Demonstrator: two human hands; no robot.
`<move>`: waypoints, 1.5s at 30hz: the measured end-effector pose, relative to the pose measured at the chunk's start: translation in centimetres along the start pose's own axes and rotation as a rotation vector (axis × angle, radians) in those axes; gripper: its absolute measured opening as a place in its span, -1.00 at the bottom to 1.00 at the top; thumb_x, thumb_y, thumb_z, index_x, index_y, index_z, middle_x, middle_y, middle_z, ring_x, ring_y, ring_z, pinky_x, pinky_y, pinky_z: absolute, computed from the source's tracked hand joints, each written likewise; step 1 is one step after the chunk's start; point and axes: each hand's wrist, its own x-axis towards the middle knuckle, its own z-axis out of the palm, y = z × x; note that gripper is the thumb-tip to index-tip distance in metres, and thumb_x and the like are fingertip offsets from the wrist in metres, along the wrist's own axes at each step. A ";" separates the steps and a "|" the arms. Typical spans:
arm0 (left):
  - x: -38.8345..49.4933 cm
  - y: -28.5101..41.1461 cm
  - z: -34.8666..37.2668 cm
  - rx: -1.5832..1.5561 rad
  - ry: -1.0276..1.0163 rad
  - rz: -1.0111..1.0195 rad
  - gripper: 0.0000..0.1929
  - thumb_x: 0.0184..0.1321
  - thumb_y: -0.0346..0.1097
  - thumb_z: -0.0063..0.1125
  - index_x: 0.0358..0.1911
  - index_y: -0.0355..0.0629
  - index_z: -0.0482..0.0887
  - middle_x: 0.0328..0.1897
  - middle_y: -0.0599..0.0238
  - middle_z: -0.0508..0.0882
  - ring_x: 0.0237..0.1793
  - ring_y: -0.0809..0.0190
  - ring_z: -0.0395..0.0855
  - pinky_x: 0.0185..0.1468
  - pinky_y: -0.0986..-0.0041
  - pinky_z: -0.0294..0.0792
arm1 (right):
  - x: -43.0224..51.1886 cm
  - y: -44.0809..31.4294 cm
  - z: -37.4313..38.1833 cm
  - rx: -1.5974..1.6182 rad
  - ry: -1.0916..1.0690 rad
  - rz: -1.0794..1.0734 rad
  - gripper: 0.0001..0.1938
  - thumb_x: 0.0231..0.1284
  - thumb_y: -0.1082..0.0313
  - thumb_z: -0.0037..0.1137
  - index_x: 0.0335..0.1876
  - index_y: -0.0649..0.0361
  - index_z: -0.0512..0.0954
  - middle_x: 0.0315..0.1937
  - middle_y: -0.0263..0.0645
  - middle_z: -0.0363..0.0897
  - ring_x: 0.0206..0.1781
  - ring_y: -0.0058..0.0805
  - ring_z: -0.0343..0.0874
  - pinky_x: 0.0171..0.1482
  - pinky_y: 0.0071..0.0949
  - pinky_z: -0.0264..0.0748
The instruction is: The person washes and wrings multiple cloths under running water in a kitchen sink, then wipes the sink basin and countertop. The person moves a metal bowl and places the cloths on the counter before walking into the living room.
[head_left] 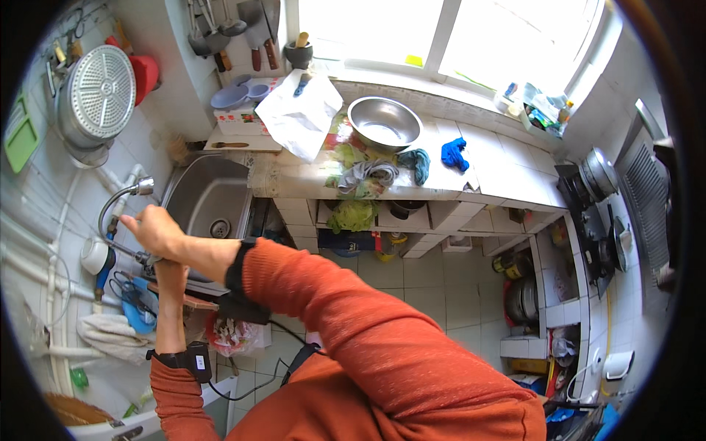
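Note:
My right hand is over the left edge of the stainless steel sink, thumb out to the left. It is beside the curved metal faucet; its fingers are mostly hidden. My left hand comes up from below, under my right wrist and close to the faucet's base. Most of that hand is covered, so what it holds does not show. The faucet's spray head points over the basin, above a drain strainer.
On the tiled counter stand a steel bowl, a grey cloth, a teal cloth and a blue cloth. Leafy greens rest below. A waste bag is near the sink. Pipes line the left wall.

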 end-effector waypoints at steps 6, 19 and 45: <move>7.8 -5.7 1.1 0.850 0.496 0.570 -0.55 0.20 -0.32 0.04 0.14 -0.20 0.23 0.03 0.17 0.47 0.00 0.24 0.51 -0.01 0.39 0.42 | 3.2 5.4 0.0 -0.494 -0.052 -0.001 -0.42 -0.09 -0.14 0.19 -0.03 0.14 0.48 -0.14 -0.04 0.48 0.03 -0.08 0.44 0.04 0.00 0.30; -2.8 11.4 32.3 -0.591 -0.926 0.137 -0.48 0.28 0.07 -0.07 0.08 -0.25 0.45 -0.07 0.31 0.60 -0.15 0.35 0.58 -0.04 0.47 0.41 | -27.6 12.8 -33.3 -0.193 0.298 0.155 -0.39 -0.04 0.20 0.29 0.17 0.19 0.35 -0.15 -0.16 0.47 -0.10 -0.44 0.47 -0.03 -0.46 0.44; -37.0 32.0 91.5 -0.631 -1.920 -1.038 -0.59 0.35 -0.03 -0.31 0.13 -0.05 0.39 0.19 0.27 0.44 0.21 0.17 0.37 0.28 0.26 0.22 | -79.0 6.8 -62.8 -1.449 1.319 0.613 -0.35 0.14 -0.22 -0.11 0.27 0.01 0.26 -0.05 -0.15 0.40 0.08 -0.19 0.36 0.15 -0.11 0.18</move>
